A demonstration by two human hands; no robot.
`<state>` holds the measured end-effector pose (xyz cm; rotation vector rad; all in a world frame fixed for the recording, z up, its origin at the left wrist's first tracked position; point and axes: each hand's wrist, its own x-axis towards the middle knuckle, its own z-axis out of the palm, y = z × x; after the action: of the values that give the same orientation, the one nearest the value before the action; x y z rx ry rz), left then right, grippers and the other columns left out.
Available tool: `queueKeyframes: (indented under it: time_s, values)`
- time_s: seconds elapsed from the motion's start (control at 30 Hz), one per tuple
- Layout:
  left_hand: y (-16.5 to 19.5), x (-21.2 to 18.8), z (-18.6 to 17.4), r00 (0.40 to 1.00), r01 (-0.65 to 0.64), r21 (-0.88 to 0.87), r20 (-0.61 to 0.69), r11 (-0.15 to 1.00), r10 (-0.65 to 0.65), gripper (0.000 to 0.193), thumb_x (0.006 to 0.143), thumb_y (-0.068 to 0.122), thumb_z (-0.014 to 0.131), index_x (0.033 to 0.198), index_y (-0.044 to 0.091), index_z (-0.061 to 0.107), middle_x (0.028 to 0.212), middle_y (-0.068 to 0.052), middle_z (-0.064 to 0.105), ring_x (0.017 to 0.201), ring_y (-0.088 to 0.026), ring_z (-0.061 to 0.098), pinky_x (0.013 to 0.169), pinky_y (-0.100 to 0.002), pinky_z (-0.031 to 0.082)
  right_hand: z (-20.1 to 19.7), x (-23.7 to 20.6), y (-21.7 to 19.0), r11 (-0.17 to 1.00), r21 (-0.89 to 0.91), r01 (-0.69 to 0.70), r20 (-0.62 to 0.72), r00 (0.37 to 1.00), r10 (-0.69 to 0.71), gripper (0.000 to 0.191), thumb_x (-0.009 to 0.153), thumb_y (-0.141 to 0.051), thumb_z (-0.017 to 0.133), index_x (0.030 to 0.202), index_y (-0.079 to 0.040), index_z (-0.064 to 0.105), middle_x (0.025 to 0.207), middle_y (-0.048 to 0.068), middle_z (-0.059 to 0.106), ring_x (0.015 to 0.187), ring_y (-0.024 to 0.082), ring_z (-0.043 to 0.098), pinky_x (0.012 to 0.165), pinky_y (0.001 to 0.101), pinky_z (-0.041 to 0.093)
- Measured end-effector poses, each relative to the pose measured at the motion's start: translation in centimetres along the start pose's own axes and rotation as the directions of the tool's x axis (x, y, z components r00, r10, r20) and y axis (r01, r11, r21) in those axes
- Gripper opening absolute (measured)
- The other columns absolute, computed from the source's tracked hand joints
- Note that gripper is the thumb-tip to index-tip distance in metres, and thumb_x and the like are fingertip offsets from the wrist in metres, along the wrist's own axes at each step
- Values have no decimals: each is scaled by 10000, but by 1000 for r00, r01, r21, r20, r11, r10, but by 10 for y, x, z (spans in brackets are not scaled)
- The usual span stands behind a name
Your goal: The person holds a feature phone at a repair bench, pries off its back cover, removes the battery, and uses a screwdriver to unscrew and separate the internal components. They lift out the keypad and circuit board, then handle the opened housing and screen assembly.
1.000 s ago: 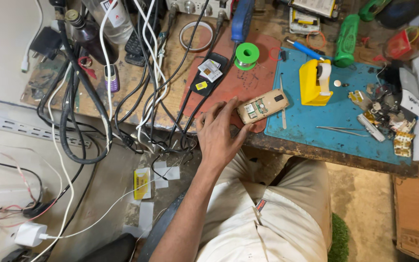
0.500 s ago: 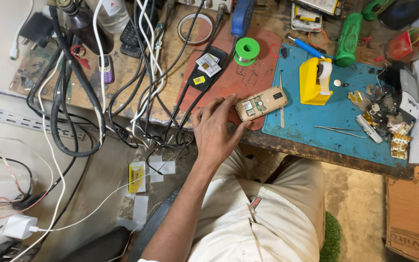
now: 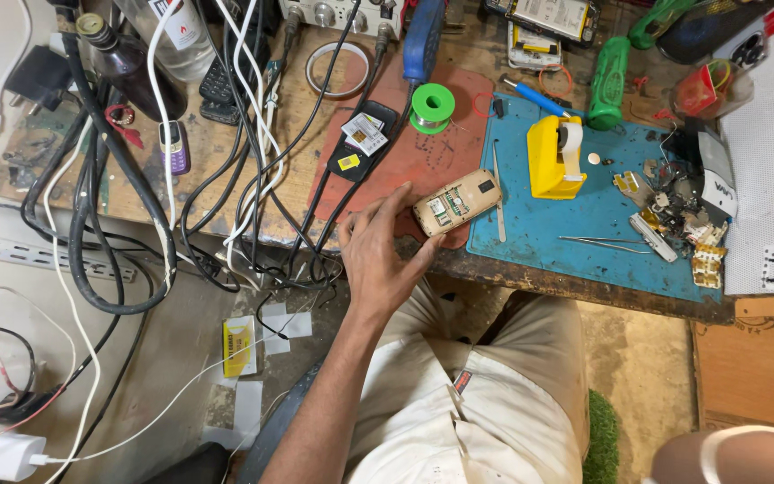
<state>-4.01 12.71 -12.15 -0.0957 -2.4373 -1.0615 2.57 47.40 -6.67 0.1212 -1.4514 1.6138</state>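
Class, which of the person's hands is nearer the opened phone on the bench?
Left. The left hand has fingertips at the opened phone; the right hand is out of view.

Bare left forearm point(image 3: 333, 394), cream trousers point(image 3: 485, 394) (small red tag), no sleeve visible.

The bench point(image 3: 226, 152) carries one opened beige phone point(image 3: 456, 203), one small purple phone point(image 3: 173, 146), one green solder spool point(image 3: 432, 106), one yellow tape dispenser point(image 3: 555, 158), two mats and two bottles.
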Motion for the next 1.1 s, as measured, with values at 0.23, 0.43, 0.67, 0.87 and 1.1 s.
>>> queueKeyframes:
  time_s: [0.23, 0.43, 0.67, 0.87, 1.1]
  values:
    - [-1, 5, 7, 990, -11, -583, -120, 812, -73, 670, 879, 135, 858, 1450, 34, 522, 1336, -121, 671, 1248, -254, 684, 1102, -421, 562, 97, -55, 19, 940, -32, -340, 401, 857, 324, 284, 1132, -290, 564, 1115, -8, 592, 960, 55, 654, 655, 38, 440, 583, 216, 372]
    - [-8, 44, 13, 857, 99, -991, 133, -94, -498, 513, 930, 193, 708, 1374, 68, 484, 1296, -155, 632, 1178, -292, 667, 914, -498, 627, 119, -64, 15, 815, -171, -554, 338, 744, 576, 377, 1109, -285, 564, 1188, 62, 690, 731, -63, 451, 648, 33, 364, 583, 207, 322]
    - [-6, 54, 10, 894, 337, -941, 326, -18, -309, 503, 1052, 393, 544, 1387, 17, 560, 1228, -129, 704, 965, -242, 735, 716, -362, 624, 145, -67, 15, 869, -421, -262, 473, 754, 456, 359, 1046, -280, 637, 1219, 28, 702, 845, -4, 600, 768, 67, 502, 691, 236, 441]
    - [-15, 62, 11, 906, 423, -850, 396, 313, -149, 498, 1065, 366, 564, 1371, -20, 635, 1140, -131, 749, 889, -179, 731, 722, -303, 599, 169, -65, 21, 843, -472, -260, 438, 760, 480, 314, 1051, -276, 640, 1156, -2, 751, 791, 33, 592, 744, 90, 504, 676, 261, 440]
    - [-18, 53, 9, 902, 417, -862, 431, 287, -15, 482, 1067, 238, 562, 1463, -36, 560, 1194, -139, 726, 963, -182, 721, 802, -318, 599, 176, -56, 25, 859, -470, -201, 439, 791, 425, 314, 1034, -299, 676, 1124, -9, 754, 785, 31, 608, 724, 91, 520, 666, 270, 450]
